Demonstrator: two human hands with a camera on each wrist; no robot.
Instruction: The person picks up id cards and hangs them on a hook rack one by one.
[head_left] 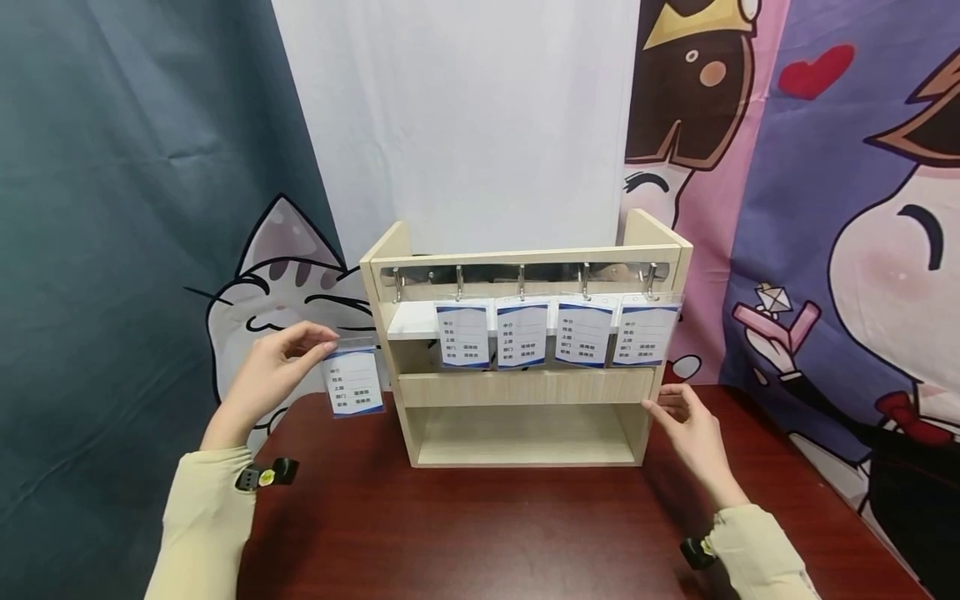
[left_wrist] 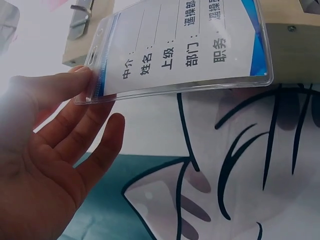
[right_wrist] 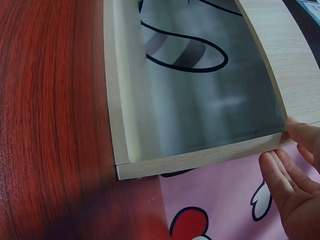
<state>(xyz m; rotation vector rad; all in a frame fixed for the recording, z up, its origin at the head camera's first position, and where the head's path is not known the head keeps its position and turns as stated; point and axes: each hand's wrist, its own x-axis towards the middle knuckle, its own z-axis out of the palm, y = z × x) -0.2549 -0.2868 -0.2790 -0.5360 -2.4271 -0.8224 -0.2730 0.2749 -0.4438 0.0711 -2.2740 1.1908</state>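
Observation:
My left hand point(head_left: 273, 367) pinches the top edge of a clear badge holder point(head_left: 356, 383) between thumb and fingers, left of a small wooden shelf point(head_left: 525, 390). A white card with blue edges and printed lines shows inside this badge holder point(left_wrist: 175, 45) in the left wrist view. Several similar badge holders point(head_left: 522, 335) hang in a row from metal hooks point(head_left: 522, 279) on the shelf's front. The leftmost hook point(head_left: 397, 283) bears none. At the shelf's right side, my right hand point(head_left: 690, 429) holds the side board point(right_wrist: 210, 154), thumb in front and fingers against the outer face.
The shelf stands on a dark red wooden table point(head_left: 517, 533). Behind it hangs a white cloth point(head_left: 480, 125), with a teal curtain point(head_left: 135, 208) at left and a cartoon-printed backdrop point(head_left: 802, 250) at right.

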